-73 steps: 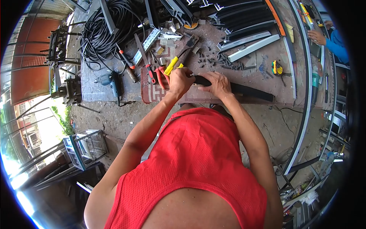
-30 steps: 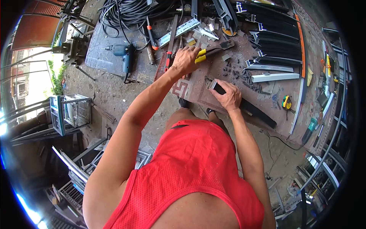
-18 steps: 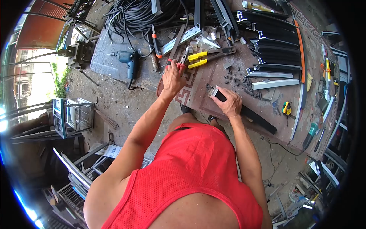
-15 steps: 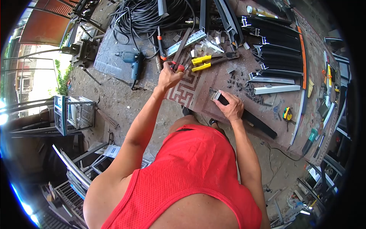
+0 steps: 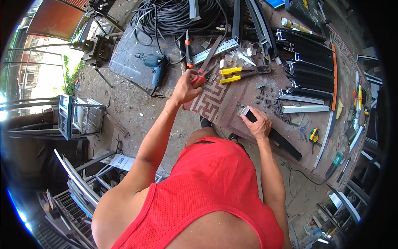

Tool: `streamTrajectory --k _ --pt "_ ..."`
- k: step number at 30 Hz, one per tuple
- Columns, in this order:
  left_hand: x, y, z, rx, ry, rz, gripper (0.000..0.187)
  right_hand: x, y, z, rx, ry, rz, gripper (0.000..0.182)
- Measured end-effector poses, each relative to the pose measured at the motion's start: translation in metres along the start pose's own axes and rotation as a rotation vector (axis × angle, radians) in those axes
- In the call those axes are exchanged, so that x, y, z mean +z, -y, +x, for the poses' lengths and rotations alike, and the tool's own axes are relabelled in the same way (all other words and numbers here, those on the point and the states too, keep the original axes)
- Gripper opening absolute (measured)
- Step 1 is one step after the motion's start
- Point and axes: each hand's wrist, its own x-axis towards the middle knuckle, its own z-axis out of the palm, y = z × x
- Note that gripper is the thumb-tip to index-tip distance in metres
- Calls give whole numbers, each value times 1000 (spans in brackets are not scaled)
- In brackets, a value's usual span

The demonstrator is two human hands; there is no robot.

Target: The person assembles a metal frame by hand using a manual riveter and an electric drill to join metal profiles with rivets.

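My left hand (image 5: 187, 88) is closed around the red handles of what look like pliers (image 5: 200, 79); their metal jaws point away to the upper right and are partly lost among the clutter. A black aluminium profile (image 5: 285, 144) lies along the table's near edge. My right hand (image 5: 258, 123) grips it near its left end, where bare metal shows. Just beyond the hands rest yellow-handled snips (image 5: 232, 75), and a utility knife (image 5: 188, 52) with an orange and black handle lies past my left hand.
A blue power drill (image 5: 152, 64) lies at the table's left, below coiled black cable (image 5: 174, 18). Black profiles (image 5: 311, 62) are stacked at the right. Small black offcuts (image 5: 269, 101) litter the middle. A yellow tape measure (image 5: 314, 135) and a green-black tool (image 5: 335, 164) lie farther right.
My left hand has turned slightly, so more of the red-handled pliers shows, and it sits a little lower relative to the table. My right hand keeps hold of the black profile. The view has shifted slightly.
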Motion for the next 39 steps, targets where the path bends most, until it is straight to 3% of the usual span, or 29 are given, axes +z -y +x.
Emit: streamTrajectory --k 1,2,6,8,12,14,21,24,26,31,37,39 --pt "1 -10 -2 114 3 124 56 -2 1 0 2 5 1 42" --pt "4 -20 -7 79 65 201 51 -2 3 1 5 7 2 42" --pt "14 -30 -34 124 309 121 42 0 2 1 3 -20 13 41" --pt "17 -33 -42 252 300 96 36 0 2 0 17 -18 -17 41" --pt "17 -42 -32 532 340 328 32 4 -4 -6 56 -36 -13 44" --pt "14 -59 -22 522 444 363 31 3 -1 -6 61 -40 -5 44" --pt "35 -95 14 730 528 491 23 8 -10 -10 10 -92 -35 46" --pt "43 -123 36 798 740 643 20 6 -8 -8 16 -80 55 45" --pt "47 -121 47 769 728 456 15 6 -11 -11 3 -111 39 44" --pt "47 -117 56 859 789 441 30 8 -15 -15 63 -89 79 48" --pt "55 -128 73 673 934 444 38 10 -13 -15 33 -121 53 48" --pt "56 -127 72 758 880 505 41 6 -12 -14 51 -66 68 49"
